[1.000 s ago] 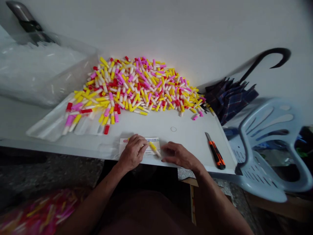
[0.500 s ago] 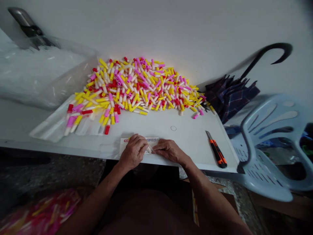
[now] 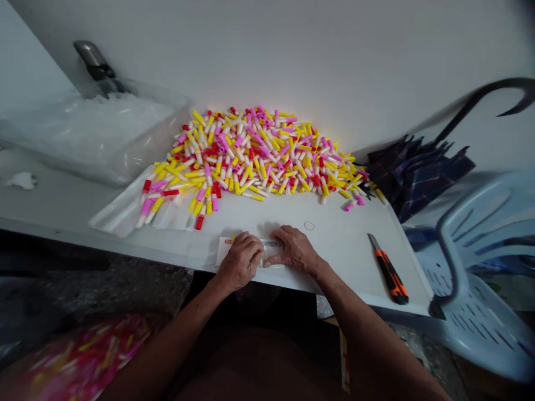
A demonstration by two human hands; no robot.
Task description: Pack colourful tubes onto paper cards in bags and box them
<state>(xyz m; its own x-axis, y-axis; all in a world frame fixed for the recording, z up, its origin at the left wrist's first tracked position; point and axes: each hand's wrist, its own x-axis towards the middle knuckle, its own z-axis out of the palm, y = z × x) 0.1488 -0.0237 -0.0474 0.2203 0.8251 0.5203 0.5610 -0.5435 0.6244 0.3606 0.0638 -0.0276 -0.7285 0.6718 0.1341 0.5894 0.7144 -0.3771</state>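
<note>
One head view only. We see the left hand [image 3: 239, 263] and right hand [image 3: 292, 249] close together at the near edge of the tabletop [image 3: 334, 262], both resting on a printed paper strip [image 3: 271, 244]. Both are half curled with fingers down on the strip, the right fingertips just beside the left hand. We can't tell whether they hold anything under the fingers; no tube shows in either grip. The strip lies flat, partly covered by both hands.

Behind them is a big heap of plastic tubes [image 3: 251, 156] with yellow, pink and red caps, against the wall [image 3: 292, 55]. A few strays lie in front, including a red-capped one [image 3: 199, 222]. Clear plastic sleeves [image 3: 121, 209] lie under the heap's left end, and a full clear bag [image 3: 104, 133] sits further left. A small round mark [image 3: 309, 225] shows near the right hand. An orange utility knife [image 3: 390, 275] lies near the right edge.

Past that edge, a plaid umbrella [image 3: 418, 178] leans on the wall beside a pale blue plastic chair [image 3: 472, 289]. Below the tabletop is speckled stone floor [image 3: 83, 284], with a blurry pink patterned cloth [image 3: 87, 351] at lower left.
</note>
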